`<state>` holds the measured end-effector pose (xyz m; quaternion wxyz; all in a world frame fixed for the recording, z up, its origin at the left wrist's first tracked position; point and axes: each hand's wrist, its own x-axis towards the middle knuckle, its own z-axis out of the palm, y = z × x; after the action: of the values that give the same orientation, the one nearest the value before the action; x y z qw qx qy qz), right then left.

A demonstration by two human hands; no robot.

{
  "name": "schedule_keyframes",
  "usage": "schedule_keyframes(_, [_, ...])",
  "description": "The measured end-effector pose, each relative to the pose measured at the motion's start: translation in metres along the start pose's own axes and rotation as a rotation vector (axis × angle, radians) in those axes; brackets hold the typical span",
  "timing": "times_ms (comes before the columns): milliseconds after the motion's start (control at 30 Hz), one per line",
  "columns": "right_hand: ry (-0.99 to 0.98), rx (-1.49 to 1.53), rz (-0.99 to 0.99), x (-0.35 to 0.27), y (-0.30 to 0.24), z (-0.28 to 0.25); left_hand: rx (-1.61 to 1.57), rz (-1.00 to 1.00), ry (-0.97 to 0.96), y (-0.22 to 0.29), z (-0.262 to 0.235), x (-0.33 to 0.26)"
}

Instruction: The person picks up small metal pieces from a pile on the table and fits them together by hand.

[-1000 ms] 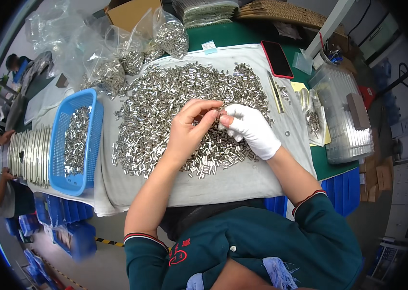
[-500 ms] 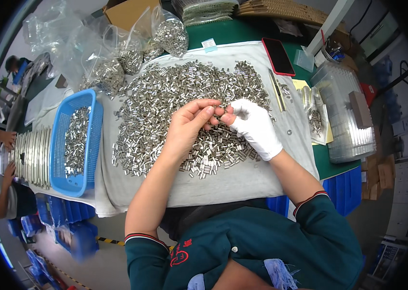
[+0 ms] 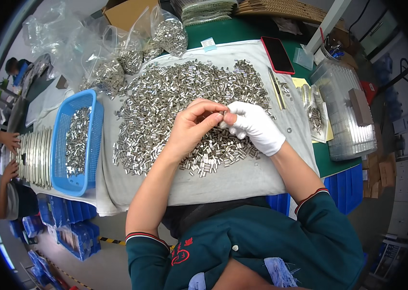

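Above a broad pile of small shiny metal cylinders (image 3: 155, 116), my two hands meet fingertip to fingertip. My left hand (image 3: 192, 128) is bare, with thumb and forefinger pinched together. A white glove covers my right hand (image 3: 259, 126), leaving the thumb and forefinger tips bare; these are closed too. Between the fingertips a small metal cylinder (image 3: 224, 112) shows in part, the rest hidden by the fingers. The pile lies loose on a grey cloth (image 3: 233, 183). To the left, a blue plastic basket (image 3: 96, 130) holds more of the cylinders.
Clear bags of cylinders (image 3: 171, 37) stand at the back left. A red-edged phone (image 3: 278, 55), tweezers (image 3: 277, 89) and a small bag of parts (image 3: 315, 116) lie right. Clear plastic boxes (image 3: 341, 118) stand beyond. At far left, another person's hands (image 3: 9, 141) touch a row of pale trays (image 3: 37, 157).
My fingertips have drawn closer together around the small cylinder. My right hand has turned, its gloved fingers curling lower beneath the pinch. The pile and basket look unchanged.
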<state>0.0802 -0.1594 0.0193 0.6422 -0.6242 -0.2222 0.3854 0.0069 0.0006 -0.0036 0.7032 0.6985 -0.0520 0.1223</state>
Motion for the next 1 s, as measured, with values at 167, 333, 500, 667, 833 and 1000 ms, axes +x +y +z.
schedule_keyframes(167, [0.063, -0.005, -0.004, 0.0003, 0.0007, 0.0006, 0.097, 0.036, 0.021, 0.0007, 0.002, -0.0009])
schedule_keyframes(333, [0.138, -0.103, -0.057, 0.0007, 0.0037, 0.0058, -0.175, -0.212, 0.051, 0.0074, 0.004, -0.0024])
schedule_keyframes(500, [0.191, -0.113, -0.106, 0.0011, 0.0056, 0.0056, -0.215, -0.244, 0.011, 0.0062, 0.0009, -0.0021])
schedule_keyframes(667, [0.185, -0.112, -0.087, -0.001, 0.0022, 0.0077, -0.254, -0.262, 0.017, 0.0067, 0.0037, -0.0028])
schedule_keyframes(833, [0.191, -0.166, -0.095, -0.001, 0.0026, 0.0062, -0.29, -0.302, 0.03, 0.0028, 0.0032, -0.0019])
schedule_keyframes(1000, [0.186, -0.177, -0.08, -0.0014, -0.002, 0.0089, -0.161, -0.112, 0.081, -0.0015, 0.0044, -0.0017])
